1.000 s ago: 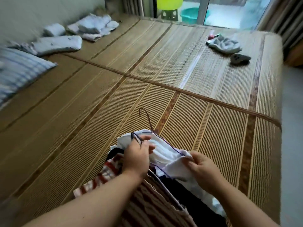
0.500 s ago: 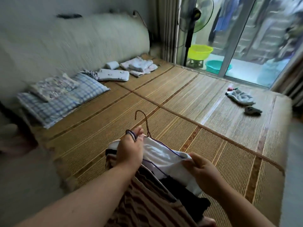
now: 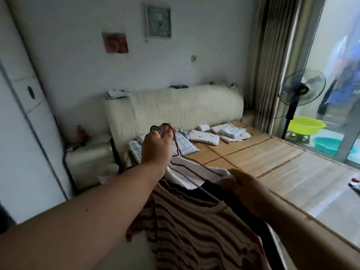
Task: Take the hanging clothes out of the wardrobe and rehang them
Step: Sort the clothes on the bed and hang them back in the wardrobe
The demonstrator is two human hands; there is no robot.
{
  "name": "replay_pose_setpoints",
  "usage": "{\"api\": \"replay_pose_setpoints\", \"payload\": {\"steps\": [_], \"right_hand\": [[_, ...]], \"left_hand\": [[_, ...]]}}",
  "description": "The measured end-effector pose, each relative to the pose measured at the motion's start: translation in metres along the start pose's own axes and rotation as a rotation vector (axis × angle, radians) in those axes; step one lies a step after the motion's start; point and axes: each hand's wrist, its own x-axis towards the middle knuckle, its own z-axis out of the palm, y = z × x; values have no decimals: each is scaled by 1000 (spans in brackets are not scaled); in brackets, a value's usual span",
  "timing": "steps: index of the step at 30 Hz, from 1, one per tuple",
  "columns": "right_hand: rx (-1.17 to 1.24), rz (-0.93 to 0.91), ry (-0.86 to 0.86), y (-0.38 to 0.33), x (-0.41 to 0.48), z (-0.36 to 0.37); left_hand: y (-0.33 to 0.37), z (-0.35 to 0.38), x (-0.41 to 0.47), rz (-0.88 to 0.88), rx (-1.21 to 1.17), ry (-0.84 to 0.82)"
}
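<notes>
Beside the bed (image 3: pixel 272 152), the left hand (image 3: pixel 156 147) is gripping the wire hangers (image 3: pixel 155 128) by their hooks, fingers curled tight. The right hand (image 3: pixel 247 190) is pinching the white top (image 3: pixel 187 176). A striped shirt (image 3: pixel 194 230) is hanging in front.

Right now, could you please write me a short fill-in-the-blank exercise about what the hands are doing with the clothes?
The left hand grips the hangers by their ____.
The right hand pinches the ____ garment.
The nearest shirt, hanging below, has a ____ pattern.
Missing words: hooks; white; striped.
</notes>
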Motion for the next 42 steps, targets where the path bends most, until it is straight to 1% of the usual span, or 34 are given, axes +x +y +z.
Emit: {"api": "replay_pose_setpoints", "payload": {"steps": [2,5,7,8,10,12,13,15,16,19,23,25,28,31,33,35,38,42], "right_hand": [[-23,-68,-42,-36,7,14],[-92,-152,-164,-85,15,38],[-82,-221,-243,-122,19,55],[-13,-239,-259,-140,22,66],[133,-233,-286,-178,31,93],[121,-255,-317,-214,42,124],[127,-260,-359,-229,45,140],[175,-202,-441,-254,50,169],[170,-174,-468,-260,52,179],[166,-166,-550,-270,64,206],[269,-167,-561,-286,88,234],[328,-146,-618,-293,100,247],[343,-144,-660,-299,123,258],[352,-179,-742,-305,145,257],[325,-227,-814,-310,154,255],[301,-278,-879,-315,158,256],[301,-299,-942,-321,158,259],[266,-332,-1026,-328,158,263]], "left_hand": [[18,-38,12,38,-46,-14],[36,-88,26,11,-183,26],[40,-116,32,35,-168,55],[42,-129,33,46,-145,74],[42,-152,35,65,-97,85],[39,-171,37,79,-21,71],[38,-178,38,88,19,75],[35,-195,42,93,63,100],[33,-203,44,85,71,112],[23,-229,51,34,60,136],[7,-257,63,-31,128,164],[0,-270,67,-76,129,245],[-5,-287,71,-125,91,330],[-5,-302,75,-155,10,425],[-4,-306,78,-150,-1,507],[-3,-305,78,-147,31,565],[-7,-297,80,-148,152,612],[-4,-288,80,-139,263,749]]}}
